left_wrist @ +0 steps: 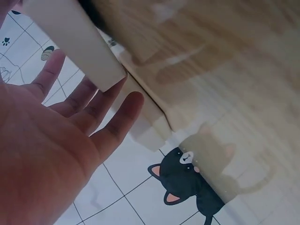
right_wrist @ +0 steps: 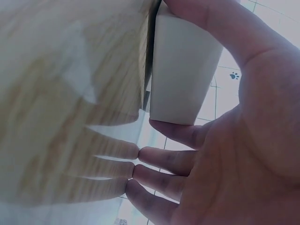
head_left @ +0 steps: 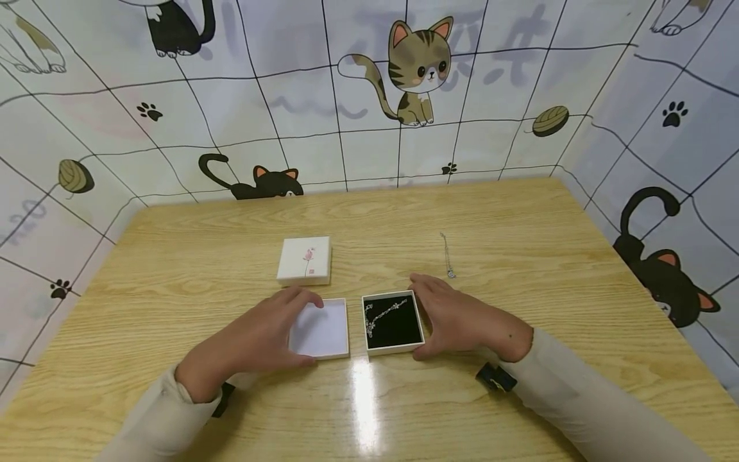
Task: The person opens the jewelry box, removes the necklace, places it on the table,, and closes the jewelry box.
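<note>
My left hand spans a white box lid lying hollow side up, thumb at its near edge and fingers at the far one. In the left wrist view, the fingertips touch the white side wall. Just to the right sits an open box with a black lining; a silver chain bracelet lies across it. My right hand holds this box from its right side. The right wrist view shows thumb and index finger at opposite ends of the box's wall, the other fingertips on the table.
Behind the lid stands a closed white box with a pink flower print. A thin silver necklace with a small pendant lies farther back on the right of the wooden table. A cat-patterned backdrop encloses the back and sides.
</note>
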The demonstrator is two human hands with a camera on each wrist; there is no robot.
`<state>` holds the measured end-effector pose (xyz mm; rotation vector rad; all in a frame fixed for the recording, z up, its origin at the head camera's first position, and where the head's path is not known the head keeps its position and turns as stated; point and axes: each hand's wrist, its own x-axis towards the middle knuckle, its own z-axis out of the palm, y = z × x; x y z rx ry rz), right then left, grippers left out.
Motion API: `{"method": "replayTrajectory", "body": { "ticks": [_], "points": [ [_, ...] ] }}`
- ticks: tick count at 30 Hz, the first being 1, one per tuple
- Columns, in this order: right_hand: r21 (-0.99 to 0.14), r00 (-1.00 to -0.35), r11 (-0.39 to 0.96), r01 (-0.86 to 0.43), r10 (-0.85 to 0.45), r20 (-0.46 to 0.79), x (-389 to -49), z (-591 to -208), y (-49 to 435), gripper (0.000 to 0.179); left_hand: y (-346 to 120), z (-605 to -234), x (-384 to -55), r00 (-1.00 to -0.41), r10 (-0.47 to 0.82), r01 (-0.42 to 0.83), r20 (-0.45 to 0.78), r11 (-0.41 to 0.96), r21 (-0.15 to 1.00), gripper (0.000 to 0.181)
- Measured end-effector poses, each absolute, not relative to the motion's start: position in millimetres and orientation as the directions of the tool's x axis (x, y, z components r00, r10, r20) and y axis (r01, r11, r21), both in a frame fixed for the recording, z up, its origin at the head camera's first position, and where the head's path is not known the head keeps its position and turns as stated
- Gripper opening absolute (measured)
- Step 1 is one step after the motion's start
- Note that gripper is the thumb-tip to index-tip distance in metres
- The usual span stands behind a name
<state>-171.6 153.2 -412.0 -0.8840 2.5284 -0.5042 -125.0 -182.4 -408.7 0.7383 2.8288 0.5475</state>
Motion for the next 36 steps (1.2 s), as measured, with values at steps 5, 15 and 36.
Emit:
{"method": "replayTrajectory", "body": {
  "ticks": [5, 15, 36],
  "points": [
    [-0.462, -0.706, 0.730, -0.503, -0.656, -0.268, -171.9, -412.2, 154.7, 0.107, -184.8, -412.4, -127.5, -0.865, 0.496, 0.434, -0.073, 0.813, 0.389, 0.080],
    [-0.496, -0.696, 0.719, -0.488, -0.663, -0.276, -172.4, -410.9, 154.5, 0.112, -161.5, -400.3, -127.6, -0.833, 0.543, 0.548, 0.103, 0.786, 0.287, 0.054],
    [-0.524, -0.687, 0.727, -0.444, -0.652, -0.322, -176.8, -405.1, 156.5, 0.105, -82.0, -403.4, -152.2, -0.767, 0.642, 0.630, 0.010, 0.750, 0.200, 0.046]
  ]
}}
